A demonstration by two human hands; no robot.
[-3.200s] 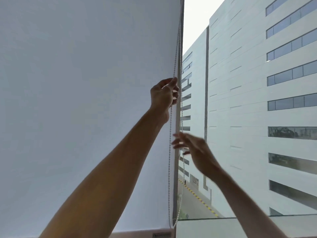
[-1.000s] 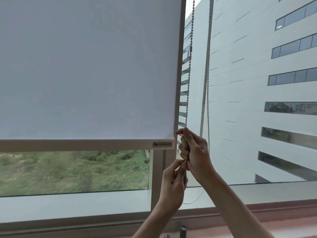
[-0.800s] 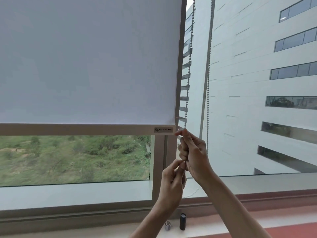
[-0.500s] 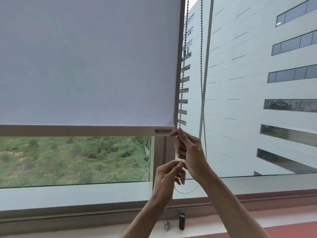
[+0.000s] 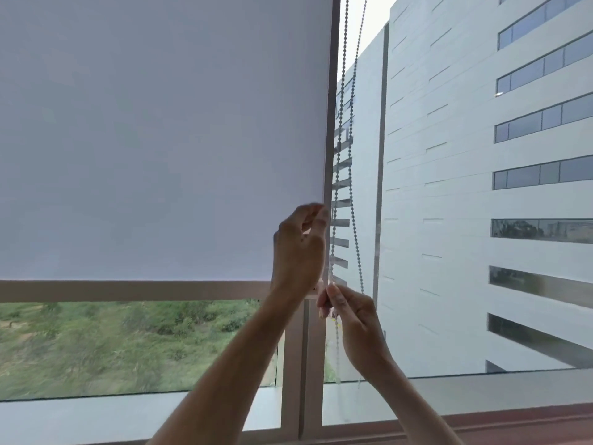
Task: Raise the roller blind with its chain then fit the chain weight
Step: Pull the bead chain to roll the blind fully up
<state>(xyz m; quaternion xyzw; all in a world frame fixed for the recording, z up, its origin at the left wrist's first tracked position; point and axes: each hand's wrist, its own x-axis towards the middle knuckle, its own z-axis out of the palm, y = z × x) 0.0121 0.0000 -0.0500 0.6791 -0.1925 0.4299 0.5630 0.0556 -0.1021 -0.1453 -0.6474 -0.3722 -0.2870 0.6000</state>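
Observation:
The white roller blind (image 5: 160, 139) covers the upper left window, and its bottom bar (image 5: 128, 290) hangs well above the sill. The beaded chain (image 5: 340, 107) falls in two strands just right of the blind's edge. My right hand (image 5: 353, 322) pinches the left strand at about the height of the bottom bar. My left hand (image 5: 298, 248) is raised above it, with its fingers curled close beside the same strand. Blur hides whether they touch the chain. No chain weight is in view.
A vertical window post (image 5: 301, 364) stands behind my forearms. The reddish sill (image 5: 529, 422) runs along the bottom right. Through the glass I see a grassy slope on the left and a pale building on the right.
My left hand left the chain below my right hand and rose above it. My right hand still pinches the chain. The view tilted up, so the small objects on the sill dropped out of sight.

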